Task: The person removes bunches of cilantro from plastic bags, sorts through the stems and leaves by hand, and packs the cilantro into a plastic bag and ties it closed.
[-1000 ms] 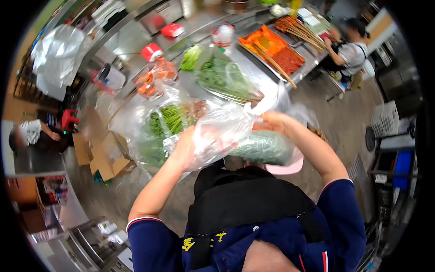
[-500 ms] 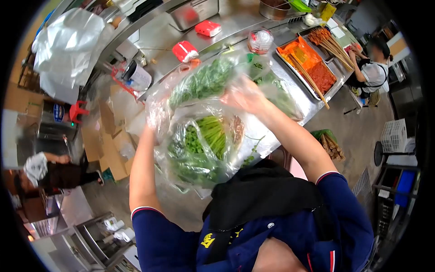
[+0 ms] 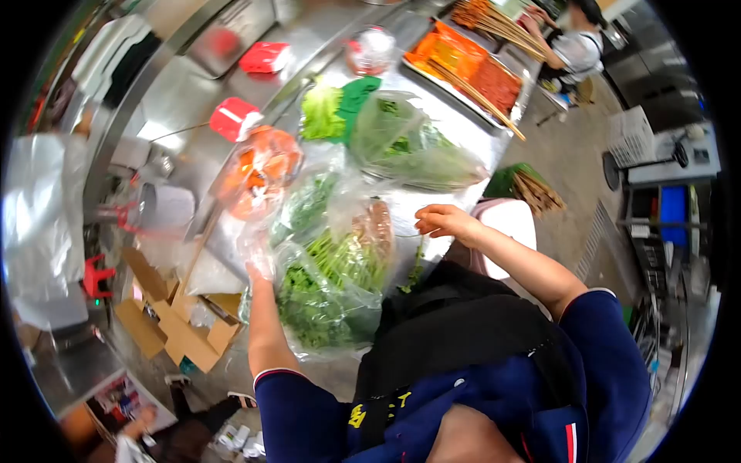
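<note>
Greens (image 3: 312, 289) at edge of counter (image 3: 404, 210)

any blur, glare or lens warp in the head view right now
Head view: strong wide-angle bending, with black corners; head view: bright glare on the steel counter and shine on the bagged greens; head view: left hand hazy at the plastic, right hand clearer.

Between my left hand (image 3: 259, 265) and right hand (image 3: 449, 222), a bag of stemmed greens (image 3: 332, 289) blocks low passage. Bare table (image 3: 407, 205) beside my right hand is passable; a bag of leaves (image 3: 413, 150) obstructs beyond. Beyond my left: a bag of orange pieces (image 3: 261, 174).
</note>
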Motion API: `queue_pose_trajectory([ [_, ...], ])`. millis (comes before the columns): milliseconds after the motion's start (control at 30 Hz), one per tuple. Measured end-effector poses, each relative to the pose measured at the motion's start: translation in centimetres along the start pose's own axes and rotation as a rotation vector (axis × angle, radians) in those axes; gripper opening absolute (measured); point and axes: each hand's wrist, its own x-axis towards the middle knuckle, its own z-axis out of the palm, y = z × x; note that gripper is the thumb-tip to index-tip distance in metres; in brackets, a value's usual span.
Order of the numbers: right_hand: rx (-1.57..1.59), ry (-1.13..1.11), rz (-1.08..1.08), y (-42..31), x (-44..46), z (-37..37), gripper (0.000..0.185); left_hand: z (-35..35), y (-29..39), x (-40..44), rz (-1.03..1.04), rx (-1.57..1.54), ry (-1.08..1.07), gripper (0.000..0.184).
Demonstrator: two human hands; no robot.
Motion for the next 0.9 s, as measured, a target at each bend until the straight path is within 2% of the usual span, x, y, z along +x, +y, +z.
queue_pose_trajectory([
  [100, -0.169, 0.301, -0.246, 0.1, -3.5, -3.0, 0.024, -0.6, -1.8, -0.6, -0.031, 0.039, -0.031, 0.054],
  [167, -0.098, 0.412, -0.410, -3.1, -6.9, -3.8, 0.018, -2.0, -3.3, -2.4, -0.067, 0.093, -0.024, 0.055],
  [233, -0.326, 0.564, -0.792, -6.0, -7.8, -4.7, 0.017, -4.0, -4.9, -5.7, -0.182, 0.234, 0.031, 0.056],
  [300, -0.552, 0.652, -0.977, -10.1, -6.8, -5.1, 0.015, -7.0, -3.5, -10.4, -0.385, 0.472, 0.187, 0.053],
  [367, -0.674, 0.619, -1.124, -11.5, -2.2, -5.5, 0.016, -10.2, 5.0, -15.1, -0.479, 0.372, 0.498, 0.047],
  [433, -1.070, 0.455, -0.765, -10.4, 2.5, -6.2, 0.022, -10.8, 12.4, -16.7, -0.066, 0.211, 0.886, 0.033],
  [500, -1.559, -0.106, -0.098, -8.7, 3.8, -3.5, 0.032, -8.4, 21.8, -16.7, 0.220, -0.147, 0.870, 0.023],
  [533, -1.653, -0.274, -0.128, -6.4, 3.4, -2.7, 0.031, -6.2, 28.1, -16.9, 0.243, -0.137, 0.813, 0.020],
  [567, -1.736, -0.439, -0.162, -4.1, 2.9, -1.7, 0.031, -3.6, 33.2, -16.8, 0.421, -0.258, 0.640, 0.021],
  [600, -1.302, -0.298, -0.275, -2.8, 2.3, -2.0, 0.030, -0.9, 37.0, -15.9, 0.628, -0.205, 0.502, 0.019],
  [633, -0.871, -0.158, -0.362, -1.6, 2.4, -2.9, 0.029, 1.6, 40.5, -13.6, 0.780, -0.335, 0.346, 0.018],
  [667, -0.913, -0.162, -0.325, -1.1, 3.8, -3.9, 0.031, 4.0, 43.0, -10.6, 0.898, -0.299, 0.351, 0.014],
  [700, -0.955, -0.167, -0.288, -0.6, 5.1, -4.9, 0.033, 5.6, 43.9, -7.4, 0.884, -0.189, 0.389, 0.011],
  [733, -0.999, -0.173, -0.251, -0.1, 6.5, -5.8, 0.035, 6.7, 43.9, -4.4, 0.772, -0.201, 0.427, 0.012],
  [767, -1.252, -0.038, -0.055, -1.0, 4.8, -6.8, 0.036, 6.9, 43.5, -2.2, 0.625, -0.192, 0.526, 0.013],
  [800, -1.212, 0.137, -0.060, -1.5, 2.7, -8.2, 0.039, 7.1, 41.9, 0.6, 0.539, -0.068, 0.687, 0.013],
  [833, -1.173, 0.317, -0.065, -1.3, 0.9, -10.4, 0.042, 6.7, 39.7, 1.6, 0.425, 0.150, 0.673, 0.013],
  [867, -1.234, 0.533, -0.250, 0.2, 0.2, -13.0, 0.047, 5.8, 38.6, 2.7, 0.170, -0.077, 0.541, 0.014],
  [900, -1.285, 0.746, -0.440, 1.6, -0.3, -15.8, 0.051, 6.4, 36.2, 4.4, 0.346, 0.133, 0.778, 0.019],
])
